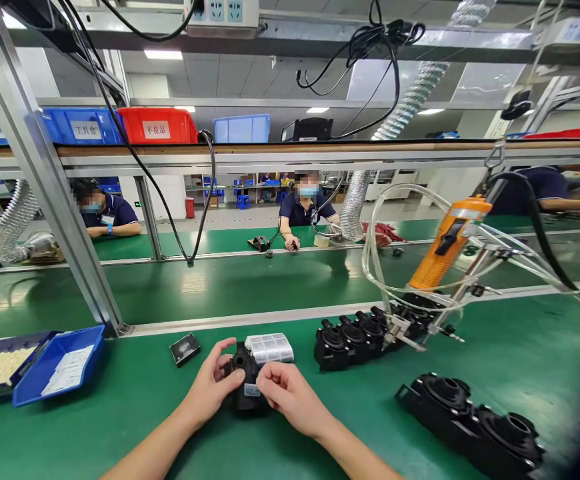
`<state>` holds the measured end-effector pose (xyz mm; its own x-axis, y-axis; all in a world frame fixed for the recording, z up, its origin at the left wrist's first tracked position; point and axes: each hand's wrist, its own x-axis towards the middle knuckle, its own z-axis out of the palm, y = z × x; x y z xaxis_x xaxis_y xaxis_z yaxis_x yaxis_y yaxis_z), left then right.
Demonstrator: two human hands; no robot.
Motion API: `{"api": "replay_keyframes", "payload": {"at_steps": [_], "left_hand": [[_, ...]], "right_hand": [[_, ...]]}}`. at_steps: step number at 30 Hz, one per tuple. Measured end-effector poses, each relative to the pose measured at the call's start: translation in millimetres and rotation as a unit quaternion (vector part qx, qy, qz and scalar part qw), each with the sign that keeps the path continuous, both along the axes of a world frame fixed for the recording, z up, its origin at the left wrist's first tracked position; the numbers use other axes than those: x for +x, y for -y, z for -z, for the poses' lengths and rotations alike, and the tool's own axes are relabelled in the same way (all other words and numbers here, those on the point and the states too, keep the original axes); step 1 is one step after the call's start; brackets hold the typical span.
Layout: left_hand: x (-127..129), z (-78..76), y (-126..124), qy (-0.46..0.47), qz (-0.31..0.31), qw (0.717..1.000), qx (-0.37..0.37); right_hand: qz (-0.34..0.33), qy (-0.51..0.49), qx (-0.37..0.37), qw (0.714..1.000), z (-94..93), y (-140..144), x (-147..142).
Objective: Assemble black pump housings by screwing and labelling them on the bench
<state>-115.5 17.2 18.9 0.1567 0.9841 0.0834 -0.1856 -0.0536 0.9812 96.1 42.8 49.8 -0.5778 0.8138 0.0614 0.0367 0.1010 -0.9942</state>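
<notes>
My left hand [215, 380] grips a black plastic housing [243, 363] that stands on the green bench, thumb across its front and fingers round its left side. A round hole shows near the top of the housing. Lower on its face is a small pale label [251, 390]. My right hand [290, 397] is closed at the label's right edge, thumb and forefinger pressed together; whatever lies between them is hidden. Just behind the housing lies a pale, gridded block [270, 348]. A small black square piece [185, 350] rests left of my left hand.
A row of black housings [350, 340] stands right of my hands, beneath an orange-handled tool [447, 243] with clear tubes. Nearer lies a black double housing [470, 423]. Blue trays [60, 367] sit left by a metal post [45, 160]. People work across the bench.
</notes>
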Motion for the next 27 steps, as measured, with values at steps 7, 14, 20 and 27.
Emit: {"api": "replay_keyframes", "payload": {"at_steps": [7, 14, 20, 27], "left_hand": [[1.0, -1.7, 1.1, -0.021, -0.013, 1.000, 0.002], [1.6, -0.7, 0.8, -0.030, -0.018, 0.999, 0.012], [2.2, -3.1, 1.9, -0.037, -0.020, 0.999, 0.016], [2.9, -3.6, 2.1, -0.036, -0.022, 0.999, 0.016]], "right_hand": [[-0.008, 0.038, 0.007, 0.999, 2.7, 4.5, -3.0], [-0.003, 0.062, 0.028, 0.998, 3.4, 5.4, -3.3], [0.010, 0.067, 0.049, 0.997, 4.1, 5.6, -3.1], [0.013, 0.083, 0.069, 0.994, 6.3, 5.5, -3.6]]}}
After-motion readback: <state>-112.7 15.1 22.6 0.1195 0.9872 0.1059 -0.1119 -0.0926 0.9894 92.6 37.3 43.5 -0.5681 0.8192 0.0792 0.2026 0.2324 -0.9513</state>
